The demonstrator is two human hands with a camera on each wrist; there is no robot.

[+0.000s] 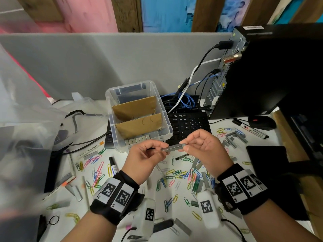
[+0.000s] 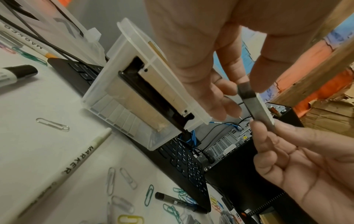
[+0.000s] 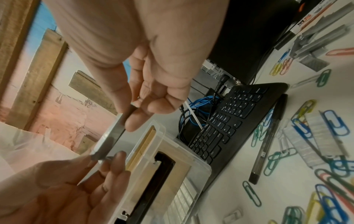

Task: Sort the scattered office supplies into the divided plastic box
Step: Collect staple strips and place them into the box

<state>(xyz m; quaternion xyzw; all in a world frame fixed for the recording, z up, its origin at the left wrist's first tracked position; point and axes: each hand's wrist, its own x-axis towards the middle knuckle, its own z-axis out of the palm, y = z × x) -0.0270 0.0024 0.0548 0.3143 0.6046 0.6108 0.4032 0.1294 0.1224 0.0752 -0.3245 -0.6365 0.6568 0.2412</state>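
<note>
Just in front of the person, the left hand (image 1: 146, 157) and the right hand (image 1: 201, 145) each pinch one end of a strip of staples (image 1: 173, 147), held in the air above the desk (image 1: 152, 194). Such a strip is brittle, so uneven pressure could snap it and scatter pieces among the paper clips (image 1: 176, 173). Just behind stands the divided plastic box (image 1: 167, 133), its nearest compartment already lined with strips; a careless drop could miss that compartment.

both ends of the staple strip (image 1: 173, 147) vanish behind pinching fingertips; a blurred translucent bag (image 1: 22, 119) smears the head view's left edge; cardboard dividers (image 1: 139, 119) screen the plastic box's (image 1: 111, 102) rear compartments; the computer tower (image 1: 279, 75) runs off-frame right.
</note>
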